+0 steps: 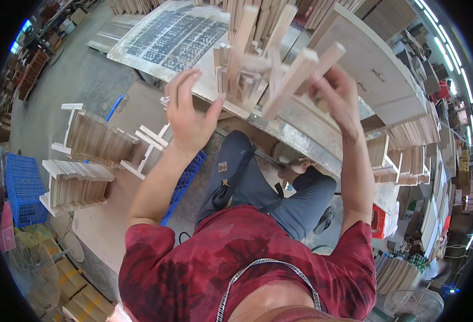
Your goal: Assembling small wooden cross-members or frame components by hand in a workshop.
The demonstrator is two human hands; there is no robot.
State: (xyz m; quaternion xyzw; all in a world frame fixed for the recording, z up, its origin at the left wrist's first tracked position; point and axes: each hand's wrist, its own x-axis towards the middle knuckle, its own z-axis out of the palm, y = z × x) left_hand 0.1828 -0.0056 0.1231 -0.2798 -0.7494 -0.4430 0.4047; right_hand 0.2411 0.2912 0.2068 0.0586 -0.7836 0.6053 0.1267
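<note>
The right hand (339, 99) gripped a bundle of pale wooden slats (301, 72) raised above the workbench (301, 137), slanting toward the left hand (189, 112), which hovered open-fingered just beside the upright wooden pieces (242, 75), grasping nothing.

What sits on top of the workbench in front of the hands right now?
On the workbench stand upright wooden pieces. The right hand holds wooden slats above them; the left hand is open beside them. The hands and slats hide part of the bench.

Pale wooden sticks (301, 75), blue crate (24, 190), mottled red shirt (220, 257).
</note>
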